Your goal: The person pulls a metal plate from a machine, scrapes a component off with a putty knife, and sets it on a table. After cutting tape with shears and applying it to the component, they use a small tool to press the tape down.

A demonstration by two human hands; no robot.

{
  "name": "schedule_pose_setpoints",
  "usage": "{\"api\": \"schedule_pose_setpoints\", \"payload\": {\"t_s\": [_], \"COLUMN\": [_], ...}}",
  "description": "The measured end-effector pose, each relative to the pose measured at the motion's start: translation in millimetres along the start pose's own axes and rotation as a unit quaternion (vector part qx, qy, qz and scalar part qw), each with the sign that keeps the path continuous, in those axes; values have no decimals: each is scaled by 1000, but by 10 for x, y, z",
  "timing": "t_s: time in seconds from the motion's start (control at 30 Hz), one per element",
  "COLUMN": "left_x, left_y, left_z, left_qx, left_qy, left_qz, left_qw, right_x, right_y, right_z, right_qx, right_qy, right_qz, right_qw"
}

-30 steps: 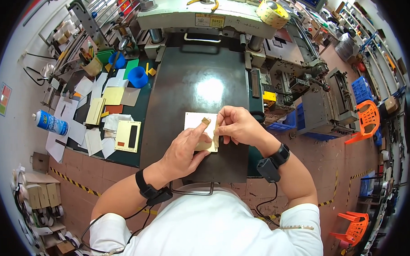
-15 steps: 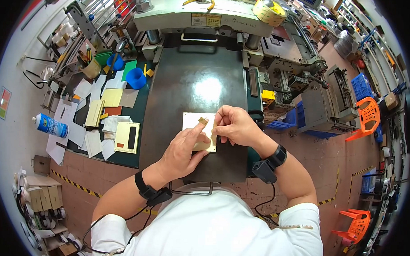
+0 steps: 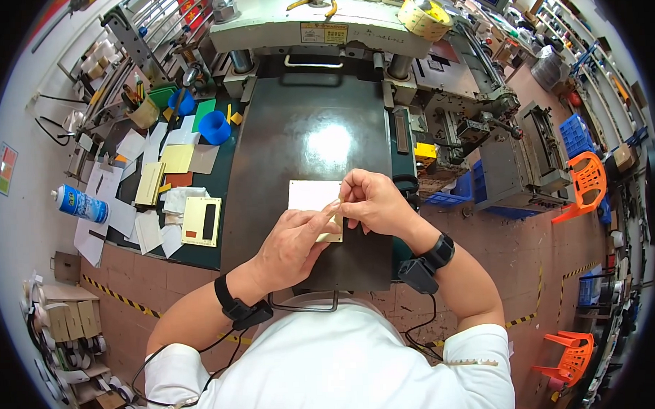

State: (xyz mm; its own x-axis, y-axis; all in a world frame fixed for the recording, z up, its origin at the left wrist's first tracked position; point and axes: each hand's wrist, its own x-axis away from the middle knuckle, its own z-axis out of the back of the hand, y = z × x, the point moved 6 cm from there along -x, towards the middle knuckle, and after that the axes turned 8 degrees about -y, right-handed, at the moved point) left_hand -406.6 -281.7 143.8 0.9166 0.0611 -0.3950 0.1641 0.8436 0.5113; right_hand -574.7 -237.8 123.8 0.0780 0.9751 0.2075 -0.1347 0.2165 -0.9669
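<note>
A pale cream square plate (image 3: 313, 193) with small corner holes lies on the dark metal bed, close to its front end. My left hand (image 3: 288, 242) reaches over the plate's lower part, fingers drawn together. At the right edge of the plate, my right hand (image 3: 373, 203) is closed in a pinch. The fingertips of both hands meet there. Whatever is between them is too small and covered to make out. The lower part of the plate is partly hidden by my left hand.
Left of the metal bed (image 3: 267, 134) are a cream panel with a dark slot (image 3: 201, 222), papers, a blue tape roll (image 3: 214, 128) and a spray can (image 3: 81, 204). A press beam (image 3: 264, 35) spans the far end. Orange chairs (image 3: 588, 184) stand at right.
My left fingers have moved right and closed toward my right fingertips. The small brownish piece seen at my left index fingertip no longer shows. My right hand keeps its pinch.
</note>
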Motion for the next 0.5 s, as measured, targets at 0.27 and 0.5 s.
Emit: {"api": "schedule_pose_setpoints", "payload": {"t_s": [0.27,0.5], "left_x": [12,19], "left_y": [-4,-13], "left_z": [-66,-67], "left_qx": [-35,-27], "left_qy": [-25,-25], "left_qz": [-8,-6], "left_qw": [999,999], "right_x": [32,134], "right_y": [-58,-293], "right_z": [5,25], "right_qx": [18,281], "right_qy": [7,115], "right_qz": [-2,242], "right_qw": [1000,922]}}
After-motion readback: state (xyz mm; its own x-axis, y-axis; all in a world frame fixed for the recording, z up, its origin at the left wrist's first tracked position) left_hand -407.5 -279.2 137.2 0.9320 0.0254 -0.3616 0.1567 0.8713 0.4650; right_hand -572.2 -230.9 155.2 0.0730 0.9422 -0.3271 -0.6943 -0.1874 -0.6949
